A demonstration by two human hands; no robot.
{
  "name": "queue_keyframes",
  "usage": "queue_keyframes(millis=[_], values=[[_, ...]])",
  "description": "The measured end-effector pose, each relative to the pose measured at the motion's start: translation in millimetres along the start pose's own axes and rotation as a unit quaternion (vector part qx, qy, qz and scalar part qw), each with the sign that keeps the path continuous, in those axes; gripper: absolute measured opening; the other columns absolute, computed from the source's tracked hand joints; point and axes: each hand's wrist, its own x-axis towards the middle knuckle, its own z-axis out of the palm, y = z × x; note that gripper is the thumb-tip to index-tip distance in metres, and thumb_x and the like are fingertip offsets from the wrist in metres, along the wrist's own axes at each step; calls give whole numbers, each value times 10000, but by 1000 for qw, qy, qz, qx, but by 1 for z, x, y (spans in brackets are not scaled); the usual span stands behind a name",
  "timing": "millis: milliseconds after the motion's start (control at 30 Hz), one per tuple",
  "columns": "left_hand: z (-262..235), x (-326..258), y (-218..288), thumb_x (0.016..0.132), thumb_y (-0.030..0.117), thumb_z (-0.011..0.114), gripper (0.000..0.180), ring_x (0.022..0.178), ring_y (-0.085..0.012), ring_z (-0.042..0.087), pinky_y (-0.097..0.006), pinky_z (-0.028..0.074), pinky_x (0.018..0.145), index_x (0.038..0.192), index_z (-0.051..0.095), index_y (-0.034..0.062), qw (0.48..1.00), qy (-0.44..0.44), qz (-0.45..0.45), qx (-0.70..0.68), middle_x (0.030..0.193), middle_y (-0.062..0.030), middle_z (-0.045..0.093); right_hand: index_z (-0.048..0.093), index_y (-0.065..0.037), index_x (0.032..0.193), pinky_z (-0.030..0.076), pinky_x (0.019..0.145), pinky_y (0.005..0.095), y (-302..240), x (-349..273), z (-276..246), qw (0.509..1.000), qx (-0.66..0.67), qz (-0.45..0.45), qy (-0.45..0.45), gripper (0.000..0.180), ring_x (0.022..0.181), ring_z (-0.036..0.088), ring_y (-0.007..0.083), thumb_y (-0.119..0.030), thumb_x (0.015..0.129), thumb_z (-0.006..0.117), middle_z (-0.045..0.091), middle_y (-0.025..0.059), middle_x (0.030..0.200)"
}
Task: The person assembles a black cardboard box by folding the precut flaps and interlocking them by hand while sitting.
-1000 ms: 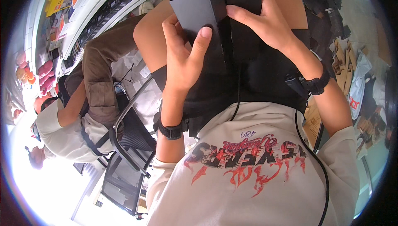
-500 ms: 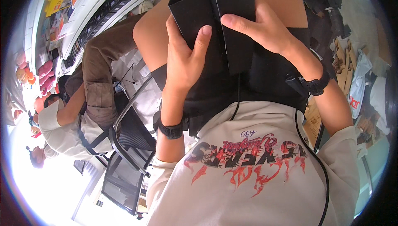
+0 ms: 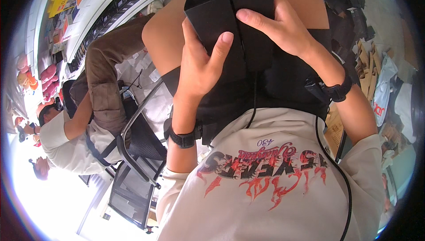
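A black folded cardboard box (image 3: 230,9) is held over my lap, its panels bent into a creased shape. My left hand (image 3: 201,59) grips its left side, thumb pressed on the front panel near the middle crease. My right hand (image 3: 283,28) clasps the right side, with the fingers laid across the front. Both wrists carry black bands. Black shorts and my bare knees lie under the box, and its far end is cut off at the top of the picture.
A seated person in a white shirt and brown trousers (image 3: 88,108) is at my left beside a black mesh chair (image 3: 137,152). White shelves with coloured boxes (image 3: 75,2) run along the upper left. Cardboard pieces and bags (image 3: 376,77) lie on the floor at right.
The black box has been folded further and turned, its panels drawn together. Both hands have shifted up around it, and my right fingers now lie across the front.
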Motion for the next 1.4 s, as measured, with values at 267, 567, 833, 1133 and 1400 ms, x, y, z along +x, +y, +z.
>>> queue_keyframes(millis=[267,567,833,1133,1400], values=[[2,1,-3,969,235,665,630,1122,-321,645,-392,491,973,1399,324,-74,999,7,23,21,1221,-237,637,459,20,1334,471,924,323,-3,5,0,998,66,-9,-18,578,1074,545,191,-281,927,739,583,118,1169],[3,0,-4,964,239,674,624,1108,-318,652,-392,497,963,1394,345,-72,999,7,27,35,1210,-231,641,471,10,1316,469,915,320,-4,4,-1,998,63,-19,-24,539,1075,537,193,-277,937,725,572,106,1158],[5,0,-7,968,230,667,613,1105,-322,659,-388,501,958,1388,343,-79,998,13,48,34,1207,-235,648,472,10,1318,463,923,324,2,2,0,997,53,-49,-12,530,1078,530,190,-279,946,714,563,101,1160],[1,2,-9,972,237,664,600,1061,-326,690,-382,525,918,1372,341,-73,998,8,44,32,1150,-239,678,455,14,1336,465,934,321,1,4,3,998,57,-23,-10,577,1080,534,202,-318,944,717,562,114,1164],[-1,4,-9,972,263,667,611,1058,-333,691,-387,525,919,1369,341,-67,999,8,23,44,1142,-245,680,440,15,1344,469,935,321,-4,8,3,999,44,-6,-20,604,1078,536,212,-340,941,716,561,121,1156]])
